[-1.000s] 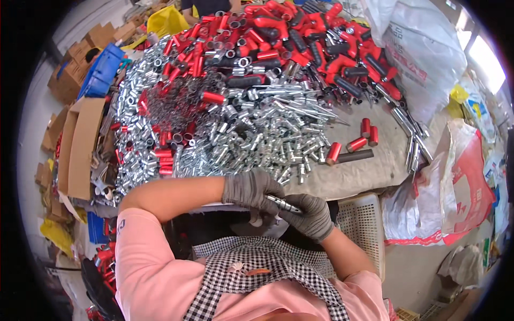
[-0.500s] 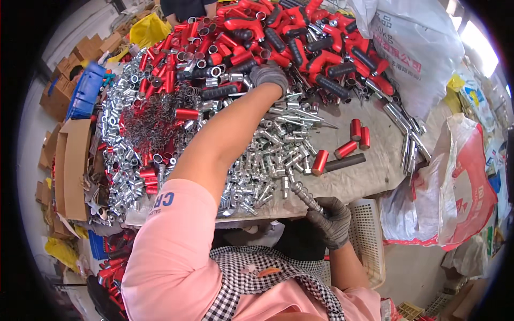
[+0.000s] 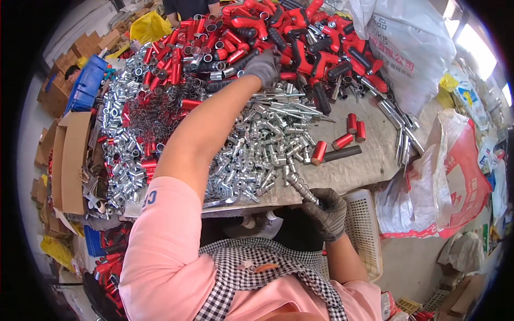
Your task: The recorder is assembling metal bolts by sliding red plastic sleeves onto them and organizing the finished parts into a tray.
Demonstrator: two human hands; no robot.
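My left hand, in a grey glove, reaches far over the table into the pile of red-and-black pistol-shaped handles and loose red tubes. Its fingertips sit among the parts, so what they touch is hidden. Closer to me, at the table's front edge, my gloved right hand is closed round the lower end of a metal shaft with a coil spring on it. That shaft slants up and left, its far end beside the heap of small silvery fittings.
Several red cylinders and a dark bar lie right of the fittings. Tangled springs cover the left middle. A white sack stands back right, with a pale plastic basket below the front edge. Another person stands at the far side.
My left hand has moved slightly left and farther away among the handles. My right hand still grips the sprung shaft and has shifted little.
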